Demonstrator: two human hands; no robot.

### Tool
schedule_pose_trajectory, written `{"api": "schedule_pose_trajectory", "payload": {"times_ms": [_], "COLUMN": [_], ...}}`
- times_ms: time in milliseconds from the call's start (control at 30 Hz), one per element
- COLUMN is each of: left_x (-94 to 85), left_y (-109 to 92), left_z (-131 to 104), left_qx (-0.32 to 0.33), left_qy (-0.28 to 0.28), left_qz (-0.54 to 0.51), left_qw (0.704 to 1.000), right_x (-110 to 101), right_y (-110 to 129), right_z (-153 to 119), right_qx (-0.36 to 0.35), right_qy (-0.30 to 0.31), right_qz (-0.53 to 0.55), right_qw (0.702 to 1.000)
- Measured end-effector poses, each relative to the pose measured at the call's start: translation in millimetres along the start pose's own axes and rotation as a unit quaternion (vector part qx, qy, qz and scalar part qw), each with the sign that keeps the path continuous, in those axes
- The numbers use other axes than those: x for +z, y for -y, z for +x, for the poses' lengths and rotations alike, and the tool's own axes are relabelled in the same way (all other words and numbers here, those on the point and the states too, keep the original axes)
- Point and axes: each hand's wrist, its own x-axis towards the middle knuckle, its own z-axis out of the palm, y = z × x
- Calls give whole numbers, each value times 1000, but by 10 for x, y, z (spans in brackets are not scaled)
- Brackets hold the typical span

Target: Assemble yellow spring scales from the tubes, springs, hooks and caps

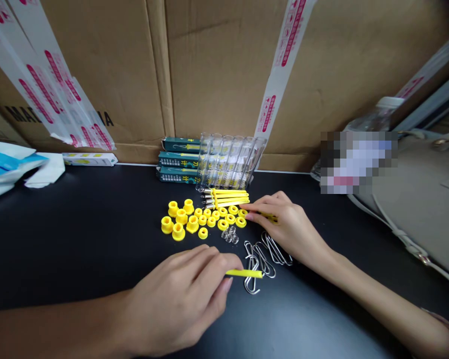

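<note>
My left hand (194, 291) is closed around a thin yellow plastic rod (247, 273), which points right above the metal hooks. My right hand (284, 217) has its thumb and forefinger closed about a small yellow ring (243, 213) at the right of the ring group; a yellow strip (271, 217) shows under its fingers, its kind unclear. Beside these lie several more yellow rings (223, 224), flanged yellow caps (178, 232) and small coiled springs (230, 235). Bent wire hooks (252, 269) are spread between my hands. Yellow rods with metal ends (230, 198) lie in a row behind the rings.
Clear plastic tubes (228, 157) lean against stacked green boxes (177, 174) at the back. A tall cardboard box (217, 75) walls off the black table (78, 239). To the right are a bottle (377, 114) and a beige bag (426, 189); packaging (18, 164) lies left.
</note>
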Motion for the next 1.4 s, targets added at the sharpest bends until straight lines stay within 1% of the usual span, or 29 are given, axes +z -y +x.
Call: {"api": "schedule_pose_trajectory", "payload": {"times_ms": [133,367,600,667,733,800,867,933,1000,1033,1100,1167,1233,1300,1333,1400], "left_x": [-8,-13,6,11,9,4,0,3,13,20,33,39,36,28,24,19], "left_y": [0,3,6,13,24,36,47,54,57,58,58,62,75,98,112,140], "left_z": [3,-1,-4,-20,-44,-65,-80,-89,-95,-98,-104,-104,-96,-75,-62,-33], "left_qx": [2,9,16,7,4,15,25,14,-5,-14,-32,-61,-108,-157,-177,-203], "left_qy": [3,2,-1,-7,-20,-33,-42,-50,-46,-38,-28,-45,-85,-128,-147,-180], "left_qz": [3,9,14,9,0,1,17,33,23,7,-35,-91,-174,-265,-305,-360], "left_qw": [1000,1000,1000,1000,1000,999,999,998,999,999,998,993,975,943,924,893], "right_x": [-32,-89,-103,-109,-124,-141,-148,-133,-96,-71,-18,28,63,92,107,137], "right_y": [32,99,137,139,171,244,351,469,572,612,665,690,709,744,771,837], "right_z": [-15,-49,-67,-67,-80,-113,-172,-246,-314,-339,-367,-367,-354,-344,-342,-342], "right_qx": [-2,10,4,7,11,9,-2,-10,9,29,72,101,116,134,147,186], "right_qy": [12,12,29,23,-2,-24,-12,38,89,107,121,123,123,120,121,138], "right_qz": [15,21,-4,17,53,109,195,293,377,403,426,441,463,488,504,541], "right_qw": [1000,1000,1000,1000,999,994,981,955,922,908,894,883,870,854,842,809]}}
